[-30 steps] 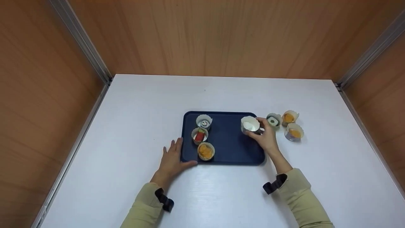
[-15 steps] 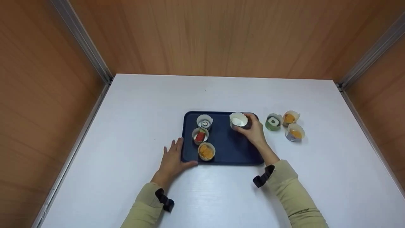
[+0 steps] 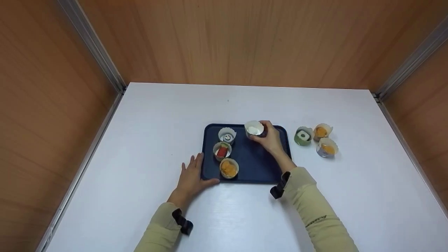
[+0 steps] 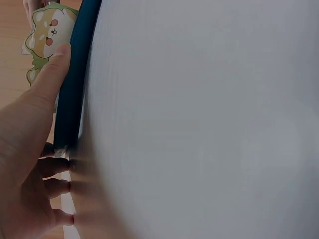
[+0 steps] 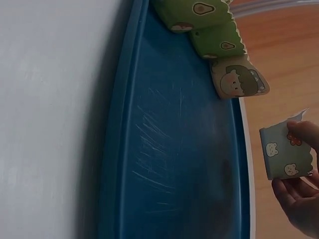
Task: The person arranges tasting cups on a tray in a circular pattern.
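Near the far edge of the tray [image 3: 252, 166], the right hand [image 3: 271, 139] is gripping a raised paper cup [image 3: 253, 129], apparently being placed and probably calling for level lowering, while the left hand [image 3: 190, 179], straight-fingered, is touching the near-left corner.

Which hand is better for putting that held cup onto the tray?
Probably the right hand: it grips the cup near the far edge of the tray. The left hand touches the tray's near left corner, holding no cup.
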`<state>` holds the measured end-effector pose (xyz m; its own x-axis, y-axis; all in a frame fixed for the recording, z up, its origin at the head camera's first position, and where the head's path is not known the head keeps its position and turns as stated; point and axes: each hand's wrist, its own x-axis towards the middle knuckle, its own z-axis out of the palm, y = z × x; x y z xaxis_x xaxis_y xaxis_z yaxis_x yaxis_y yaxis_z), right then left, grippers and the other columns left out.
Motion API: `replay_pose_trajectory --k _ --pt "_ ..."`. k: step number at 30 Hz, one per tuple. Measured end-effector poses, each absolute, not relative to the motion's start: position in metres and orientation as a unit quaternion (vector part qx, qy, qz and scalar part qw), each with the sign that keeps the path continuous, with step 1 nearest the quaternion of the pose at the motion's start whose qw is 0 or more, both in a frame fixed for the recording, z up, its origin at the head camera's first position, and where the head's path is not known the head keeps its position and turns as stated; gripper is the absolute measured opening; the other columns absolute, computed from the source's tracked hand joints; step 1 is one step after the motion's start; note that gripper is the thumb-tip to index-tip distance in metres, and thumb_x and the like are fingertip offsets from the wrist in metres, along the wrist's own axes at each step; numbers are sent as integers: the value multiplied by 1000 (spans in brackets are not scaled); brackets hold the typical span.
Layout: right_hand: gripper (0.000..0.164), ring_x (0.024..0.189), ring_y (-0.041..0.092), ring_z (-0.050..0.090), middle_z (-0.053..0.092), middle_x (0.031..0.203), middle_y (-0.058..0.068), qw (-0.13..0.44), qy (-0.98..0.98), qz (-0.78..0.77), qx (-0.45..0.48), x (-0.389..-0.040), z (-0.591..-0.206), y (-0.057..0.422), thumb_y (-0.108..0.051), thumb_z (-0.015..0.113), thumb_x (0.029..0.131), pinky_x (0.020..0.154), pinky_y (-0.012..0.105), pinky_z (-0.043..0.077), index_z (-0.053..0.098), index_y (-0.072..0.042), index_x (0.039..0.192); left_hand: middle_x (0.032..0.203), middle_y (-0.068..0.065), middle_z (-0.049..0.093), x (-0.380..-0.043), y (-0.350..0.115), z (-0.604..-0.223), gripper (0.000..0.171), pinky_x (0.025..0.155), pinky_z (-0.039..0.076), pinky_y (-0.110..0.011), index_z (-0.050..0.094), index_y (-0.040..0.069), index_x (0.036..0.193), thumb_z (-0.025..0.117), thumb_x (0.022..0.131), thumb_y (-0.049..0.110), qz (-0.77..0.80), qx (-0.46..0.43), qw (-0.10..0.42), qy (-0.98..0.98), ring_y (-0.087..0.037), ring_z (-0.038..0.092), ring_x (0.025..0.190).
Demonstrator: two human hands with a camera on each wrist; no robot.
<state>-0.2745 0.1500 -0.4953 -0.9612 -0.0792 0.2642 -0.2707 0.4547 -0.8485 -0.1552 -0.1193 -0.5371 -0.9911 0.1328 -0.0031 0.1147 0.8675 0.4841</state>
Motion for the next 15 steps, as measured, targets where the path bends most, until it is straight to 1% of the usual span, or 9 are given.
replay_pose_trajectory --k 6,9,15 --pt "55 97 29 53 56 107 21 88 -851 507 102 -282 -500 142 -7 77 66 81 39 42 50 5 113 140 -18 29 -156 -119 -537 111 103 9 -54 19 3 141 61 61 69 244 72 7 967 -32 18 130" --pt "55 98 30 53 56 107 20 76 -854 505 99 -286 -502 137 -7 76 67 83 39 42 50 5 113 139 -18 30 -156 -119 -536 111 102 10 -55 21 3 140 62 61 68 241 75 3 968 -33 19 130" --pt "55 99 30 52 55 109 21 55 -860 498 98 -293 -501 127 -8 75 69 84 39 41 48 5 114 140 -17 29 -155 -119 -536 110 103 9 -54 20 4 141 62 61 68 247 70 6 967 -31 18 131"
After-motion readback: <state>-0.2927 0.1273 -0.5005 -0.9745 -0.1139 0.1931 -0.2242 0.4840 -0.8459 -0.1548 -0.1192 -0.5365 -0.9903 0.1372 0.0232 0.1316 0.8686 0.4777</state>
